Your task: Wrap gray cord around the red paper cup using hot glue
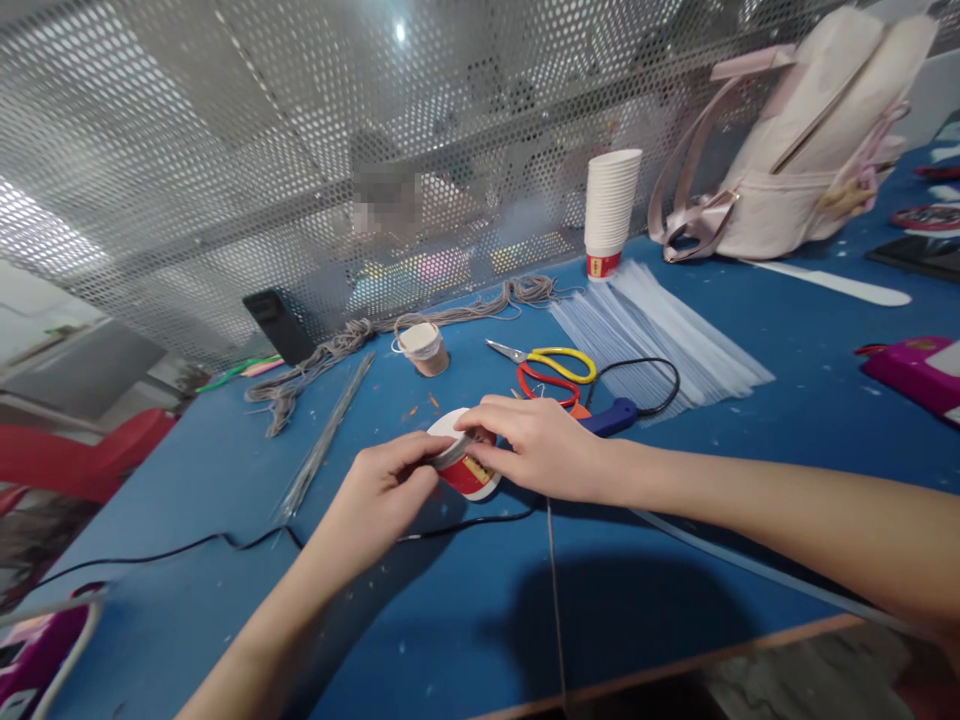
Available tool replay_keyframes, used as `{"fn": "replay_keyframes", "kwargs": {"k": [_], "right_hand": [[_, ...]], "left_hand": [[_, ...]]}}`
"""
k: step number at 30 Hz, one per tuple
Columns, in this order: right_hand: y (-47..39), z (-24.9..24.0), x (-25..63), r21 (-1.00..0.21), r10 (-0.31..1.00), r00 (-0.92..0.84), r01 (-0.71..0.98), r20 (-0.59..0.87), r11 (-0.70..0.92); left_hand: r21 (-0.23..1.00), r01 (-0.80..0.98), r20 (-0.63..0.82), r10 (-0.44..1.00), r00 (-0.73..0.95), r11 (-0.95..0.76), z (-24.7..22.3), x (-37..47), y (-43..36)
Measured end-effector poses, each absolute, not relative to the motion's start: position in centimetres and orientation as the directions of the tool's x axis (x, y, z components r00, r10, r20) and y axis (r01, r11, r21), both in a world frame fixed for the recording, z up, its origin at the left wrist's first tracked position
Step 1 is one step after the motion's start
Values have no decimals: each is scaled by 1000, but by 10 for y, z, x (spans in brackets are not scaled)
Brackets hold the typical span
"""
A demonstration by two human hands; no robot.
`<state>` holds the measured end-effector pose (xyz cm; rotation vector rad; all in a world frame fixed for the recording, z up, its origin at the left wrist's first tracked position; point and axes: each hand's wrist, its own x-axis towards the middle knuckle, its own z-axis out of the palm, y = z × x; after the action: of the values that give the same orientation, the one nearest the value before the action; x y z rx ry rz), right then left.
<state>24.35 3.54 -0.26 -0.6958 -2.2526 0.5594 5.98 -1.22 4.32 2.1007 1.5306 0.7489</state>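
A red and white paper cup (471, 480) lies tilted between my two hands, above the middle of the blue table. My left hand (394, 485) grips its left side, thumb and fingers closed. From the right, my right hand (540, 445) pinches at the cup's upper side. Between my fingertips a grey band, apparently cord, runs across the cup. A thin grey cord (553, 590) also stretches from below my right hand to the table's near edge. Just beyond my right hand lie scissors (555, 370) with one yellow and one red handle, beside a blue-handled tool (615, 415) with a black cable.
Behind are a small cord-wrapped cup (425, 350), grey cord bundles (345, 342), a black phone-like object (279, 325) and a perforated metal screen (300, 150). Stacked paper cups (611, 205), translucent strips (667, 340) and a pale backpack (787, 160) stand right. Thin wires (326, 440) lie left.
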Motion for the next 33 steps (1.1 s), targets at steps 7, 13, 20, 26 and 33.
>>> {"fn": "replay_keyframes", "kwargs": {"k": [7, 13, 20, 26, 33], "right_hand": [[36, -5, 243, -567, 624, -598, 316, 504, 761], [35, -1, 244, -656, 662, -565, 259, 492, 709], [17, 9, 252, -773, 704, -600, 213, 380, 598], [-1, 11, 264, -532, 544, -729, 290, 416, 796], [16, 7, 302, -187, 357, -697, 310, 623, 932]], "left_hand": [[732, 669, -19, 977, 211, -130, 51, 61, -9], [730, 672, 1, 985, 175, -120, 45, 62, -9], [733, 665, 42, 986, 161, -140, 43, 61, -8], [744, 656, 50, 989, 138, -129, 41, 61, -8], [650, 733, 181, 978, 108, -201, 40, 61, -9]]}}
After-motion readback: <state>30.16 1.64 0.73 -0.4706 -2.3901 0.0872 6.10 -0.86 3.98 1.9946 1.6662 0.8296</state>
